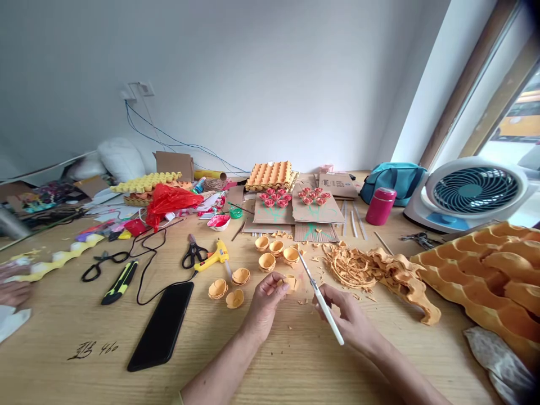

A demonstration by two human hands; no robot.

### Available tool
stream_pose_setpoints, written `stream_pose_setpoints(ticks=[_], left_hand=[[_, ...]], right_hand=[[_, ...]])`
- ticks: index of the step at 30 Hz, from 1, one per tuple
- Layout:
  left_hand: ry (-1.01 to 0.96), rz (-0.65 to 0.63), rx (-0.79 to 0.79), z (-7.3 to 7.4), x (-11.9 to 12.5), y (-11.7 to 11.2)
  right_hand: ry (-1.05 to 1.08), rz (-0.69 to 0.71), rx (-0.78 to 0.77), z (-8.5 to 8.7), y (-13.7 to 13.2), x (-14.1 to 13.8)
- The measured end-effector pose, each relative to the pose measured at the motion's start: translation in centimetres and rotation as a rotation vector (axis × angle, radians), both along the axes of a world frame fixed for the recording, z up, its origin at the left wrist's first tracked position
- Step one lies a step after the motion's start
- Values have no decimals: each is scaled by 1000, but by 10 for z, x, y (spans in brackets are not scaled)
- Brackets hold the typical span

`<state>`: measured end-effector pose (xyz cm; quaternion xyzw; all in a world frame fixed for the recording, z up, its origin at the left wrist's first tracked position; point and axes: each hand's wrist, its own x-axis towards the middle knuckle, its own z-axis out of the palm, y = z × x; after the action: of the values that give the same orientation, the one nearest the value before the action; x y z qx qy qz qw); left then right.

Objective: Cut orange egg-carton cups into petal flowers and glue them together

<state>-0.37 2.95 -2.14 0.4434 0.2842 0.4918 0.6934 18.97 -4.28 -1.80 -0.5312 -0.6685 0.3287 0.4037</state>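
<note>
Between the thumb and fingers of my left hand [266, 301] is a small orange egg-carton cup [291, 284]. My right hand [348, 315] grips white-handled scissors [324, 309], whose blades point up and away, just right of that cup. Beyond my left hand stand several cut egg-carton cups [267, 262], some nested in one another. More petal-shaped cups [235, 298] sit to its left. A heap of orange carton scraps [352, 267] lies past my right hand.
A yellow glue gun [214, 256], black scissors [194, 254], a utility knife [120, 283] and a black phone [161, 326] lie left. Egg trays [476, 270] and a fan [475, 191] stand right. Cardboard with red flowers [318, 211] lies behind. Another person's hand [14, 292] shows far left.
</note>
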Motion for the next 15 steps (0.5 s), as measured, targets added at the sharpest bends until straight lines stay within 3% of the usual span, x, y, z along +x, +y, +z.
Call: stream_pose_setpoints(ticks=[7,15], left_hand=[[-76,13,-67,1,2,1],[-104,-6,-121,-1,2,1]], right_hand=[[-508,-60,208,-4,0,0],[-651,-61,307,0,1,0]])
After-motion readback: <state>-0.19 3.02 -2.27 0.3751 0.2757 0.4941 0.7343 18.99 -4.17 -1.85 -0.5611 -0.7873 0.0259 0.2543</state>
